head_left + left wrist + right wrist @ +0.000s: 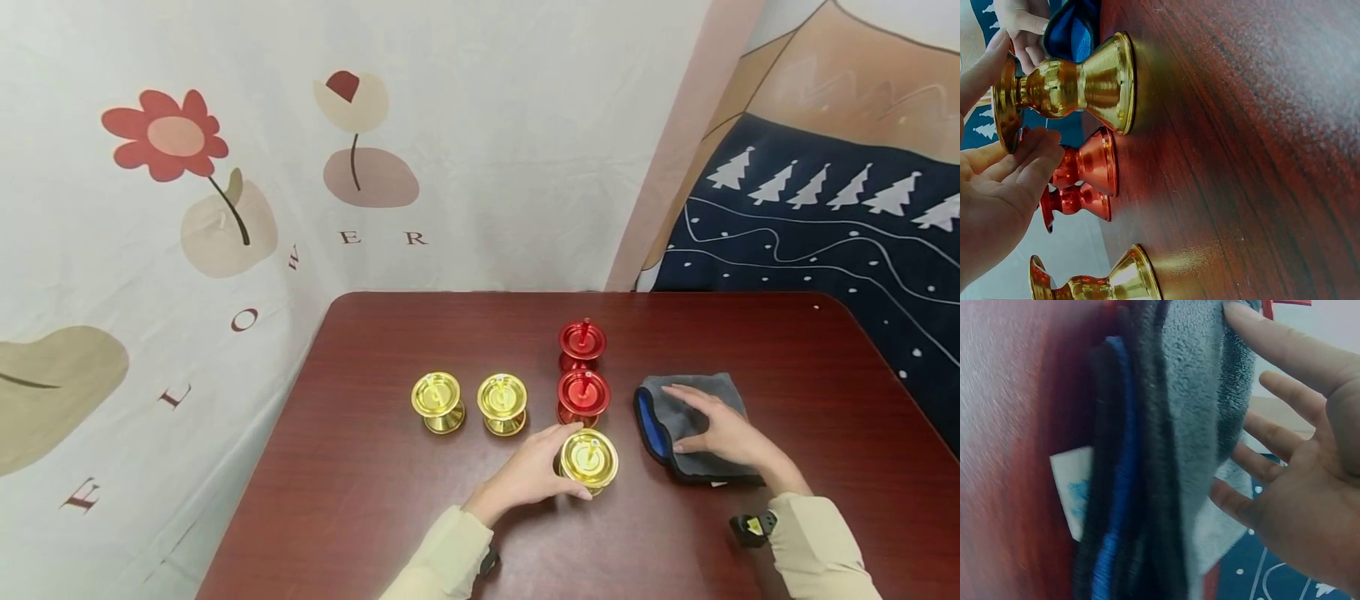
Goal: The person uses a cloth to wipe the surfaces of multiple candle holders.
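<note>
A gold candle holder [590, 461] stands upright on the table, with a shallow dish and a short central peg on top. My left hand [534, 468] holds it by the dish, thumb on the near side and fingers on the far side; in the left wrist view its gold base [1110, 84] meets the tabletop. Over a folded grey cloth [708, 392] with blue inside and a dark edge, my right hand [723, 429] lies with fingers spread. The right wrist view shows those fingers [1285, 437] fairly straight along the cloth's grey face.
Two red candle holders, a nearer one [583, 393] and a farther one [582, 342], stand beyond the held one. Further left are two more gold holders, one [502, 398] beside the other [438, 397]. A printed curtain [487, 125] hangs behind the brown table [360, 500].
</note>
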